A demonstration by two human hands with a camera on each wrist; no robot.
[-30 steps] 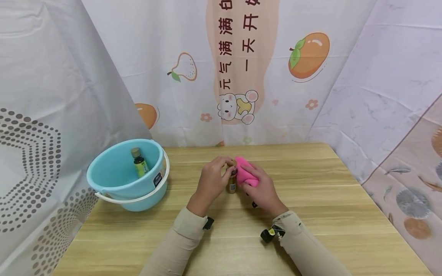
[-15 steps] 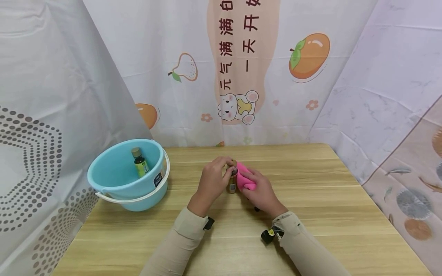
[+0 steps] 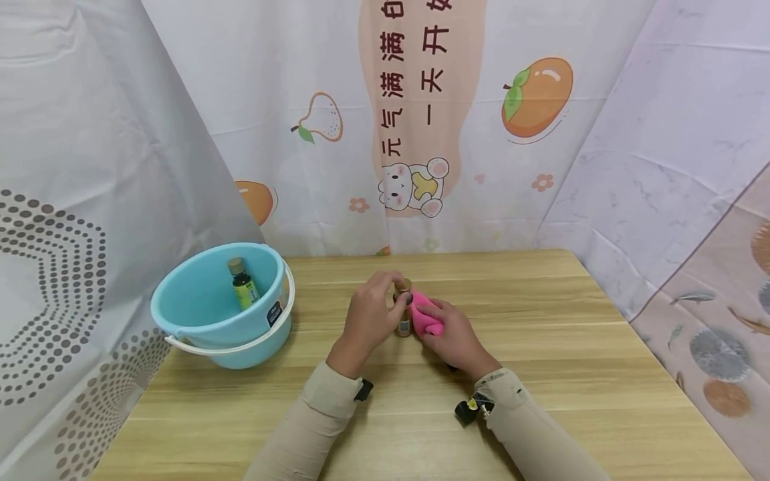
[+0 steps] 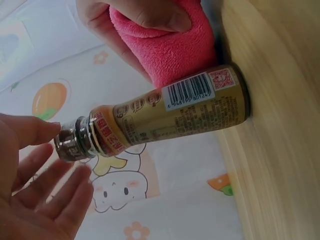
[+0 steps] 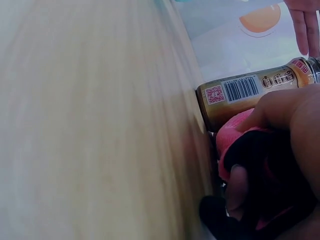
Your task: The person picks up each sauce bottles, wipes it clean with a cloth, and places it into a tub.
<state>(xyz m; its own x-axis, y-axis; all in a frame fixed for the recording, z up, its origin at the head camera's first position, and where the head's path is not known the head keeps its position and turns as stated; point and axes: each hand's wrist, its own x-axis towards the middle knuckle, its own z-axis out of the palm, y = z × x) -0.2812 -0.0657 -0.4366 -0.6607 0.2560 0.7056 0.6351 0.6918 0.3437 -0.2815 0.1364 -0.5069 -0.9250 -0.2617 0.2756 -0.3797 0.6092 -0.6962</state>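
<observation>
A small bottle (image 4: 175, 110) with a gold label and a barcode stands on the table in front of me. At its dark cap (image 4: 70, 142), my left hand (image 3: 371, 310) pinches with thumb and fingertips, the other fingers loosely bent around. My right hand (image 3: 452, 334) grips a folded pink cloth (image 4: 165, 55) and presses it to the bottle's right side, low on the body. The right wrist view shows that cloth (image 5: 232, 137) against the bottle (image 5: 240, 92) near its base, beside something black under the fingers.
A light blue bucket (image 3: 180, 324) with a white handle stands at the table's left. Inside leans another small bottle (image 3: 243, 284) with a green-yellow label. Printed curtains (image 3: 469, 167) hang behind the wooden table (image 3: 541, 294) and along both sides.
My right hand has slid the pink cloth down the bottle's side, towards its base. The bottle's cap shows more between my hands. My left hand keeps its place at the top.
</observation>
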